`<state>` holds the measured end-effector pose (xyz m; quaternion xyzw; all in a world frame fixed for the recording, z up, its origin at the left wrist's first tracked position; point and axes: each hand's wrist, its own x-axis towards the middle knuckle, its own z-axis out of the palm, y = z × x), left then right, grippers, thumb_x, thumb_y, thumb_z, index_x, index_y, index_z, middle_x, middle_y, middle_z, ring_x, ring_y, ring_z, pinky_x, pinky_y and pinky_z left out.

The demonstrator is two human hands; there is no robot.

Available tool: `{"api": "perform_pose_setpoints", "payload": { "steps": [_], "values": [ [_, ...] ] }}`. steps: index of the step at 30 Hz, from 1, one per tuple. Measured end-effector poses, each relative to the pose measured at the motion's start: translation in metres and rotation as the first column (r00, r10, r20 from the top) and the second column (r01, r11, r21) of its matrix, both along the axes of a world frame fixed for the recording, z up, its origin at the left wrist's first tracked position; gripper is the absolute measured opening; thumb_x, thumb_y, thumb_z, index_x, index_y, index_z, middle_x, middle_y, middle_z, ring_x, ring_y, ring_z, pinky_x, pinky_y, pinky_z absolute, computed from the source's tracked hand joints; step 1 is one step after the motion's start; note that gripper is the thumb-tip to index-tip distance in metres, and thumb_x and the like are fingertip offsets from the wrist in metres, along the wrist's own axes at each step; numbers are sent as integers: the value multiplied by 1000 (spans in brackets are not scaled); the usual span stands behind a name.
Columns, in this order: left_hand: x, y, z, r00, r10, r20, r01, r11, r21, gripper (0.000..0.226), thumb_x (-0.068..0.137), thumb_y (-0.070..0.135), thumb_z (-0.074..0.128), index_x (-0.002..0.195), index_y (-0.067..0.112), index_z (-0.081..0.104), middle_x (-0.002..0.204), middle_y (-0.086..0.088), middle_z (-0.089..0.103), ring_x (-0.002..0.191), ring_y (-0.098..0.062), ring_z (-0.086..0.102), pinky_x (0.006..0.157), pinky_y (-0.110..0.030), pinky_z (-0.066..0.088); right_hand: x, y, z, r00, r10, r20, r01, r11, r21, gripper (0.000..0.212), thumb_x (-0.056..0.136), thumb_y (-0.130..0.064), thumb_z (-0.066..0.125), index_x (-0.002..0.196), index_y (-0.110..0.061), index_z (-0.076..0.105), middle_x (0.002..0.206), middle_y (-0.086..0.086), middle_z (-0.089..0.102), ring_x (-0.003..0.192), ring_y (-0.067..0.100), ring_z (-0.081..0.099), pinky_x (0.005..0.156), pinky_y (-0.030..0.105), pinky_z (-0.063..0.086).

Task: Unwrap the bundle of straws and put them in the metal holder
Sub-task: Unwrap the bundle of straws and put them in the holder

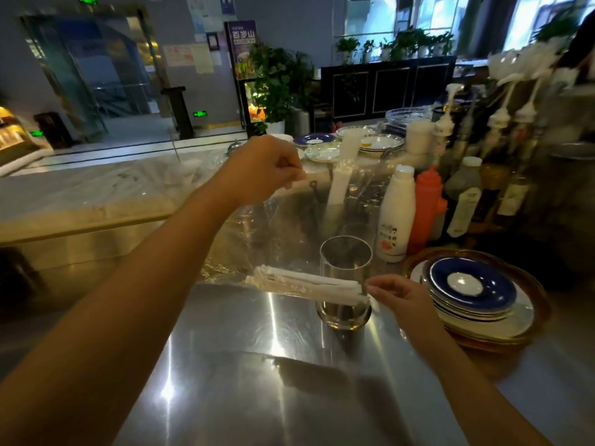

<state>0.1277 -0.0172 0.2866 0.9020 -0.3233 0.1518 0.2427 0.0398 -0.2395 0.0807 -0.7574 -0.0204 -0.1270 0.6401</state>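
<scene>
Two bare hands at work above a steel counter [244,365], with the metal holder [345,281] as landmark. Largest first: clear plastic wrap [289,226], stretched in a wide loose sheet up and to the left of the holder. Left hand [260,170] high above and left of the holder, closed in a pinch on the wrap's upper edge. Behind the holder, a second upright pack of white straws [343,170]; to its right, a white bottle [396,217], a red squeeze bottle [426,209] and a stack of plates [473,291]. Bundle of straws [309,284] held level directly in front of the holder, not yet inside, still partly in film. Right hand [405,296] just right of the holder, fingertips closed on the bundle's near end.

Likely handling: very light, thin paper-sleeved straws, easily bent or scattered once loose; film slippery and clingy. Best grasped around the middle of the bundle, whole hand, before upending into the holder.
</scene>
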Motion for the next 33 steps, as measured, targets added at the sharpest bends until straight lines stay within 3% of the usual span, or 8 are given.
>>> {"api": "perform_pose_setpoints", "payload": {
  "steps": [5, 8, 10, 15, 21, 26, 33],
  "values": [
    [-2, -26, 13, 996, -69, 51, 71, 997, -38, 6, 85, 21, 63, 82, 15, 65, 79, -7, 68, 71, -16, 64, 73, -36, 54, -16, -19, 2, 993, -117, -29, 120, 987, 106, 11, 82, -13, 62, 82, -21, 70, 64, -3, 66, 56, 10, 57, 51, 21, 44],
    [-4, -44, 23, 990, -122, 65, 126, 990, -62, 13, 84, 21, 64, 85, 9, 67, 76, -5, 66, 70, -14, 63, 72, -34, 54, -27, -32, 11, 978, -209, 20, 201, 962, 184, 13, 83, -11, 60, 77, -19, 69, 64, 3, 64, 55, 13, 57, 46, 20, 47],
    [-5, -56, 31, 984, -154, 88, 160, 985, -67, 13, 84, 21, 64, 85, 9, 66, 72, 2, 64, 67, -6, 61, 67, -25, 51, -33, -41, 18, 951, -301, 75, 284, 942, 180, 16, 83, -10, 60, 74, -21, 66, 64, -6, 65, 59, 4, 60, 49, 12, 48],
    [-8, -89, 49, 965, -234, 119, 246, 965, -95, 13, 84, 23, 64, 86, 10, 66, 69, 9, 60, 57, 8, 57, 59, -12, 48, -47, -66, 33, 879, -445, 174, 425, 894, 139, 16, 83, -13, 61, 73, -25, 65, 74, -1, 65, 65, -1, 61, 56, 9, 48],
    [-14, -124, 59, 932, -321, 165, 339, 936, -90, 18, 84, 25, 64, 88, 8, 67, 73, 3, 62, 64, -1, 57, 64, -17, 47, -73, -94, 44, 804, -543, 240, 518, 839, 166, 25, 85, -10, 58, 73, -30, 65, 67, -7, 66, 61, 6, 61, 51, 16, 50],
    [-19, -151, 64, 906, -376, 196, 404, 905, -133, 15, 84, 26, 64, 86, 12, 67, 68, 6, 61, 55, 8, 55, 56, -4, 44, -96, -111, 57, 751, -612, 247, 569, 790, 227, 25, 85, -12, 58, 71, -32, 66, 63, -9, 67, 55, 6, 62, 46, 17, 51],
    [-24, -177, 72, 855, -450, 259, 490, 863, -118, 20, 85, 26, 62, 90, 7, 66, 78, 0, 62, 61, 7, 52, 58, 4, 39, -114, -129, 77, 637, -724, 264, 666, 690, 283, 15, 84, -12, 59, 77, -24, 63, 65, -10, 68, 56, 0, 62, 49, 11, 49]
  ]
}}
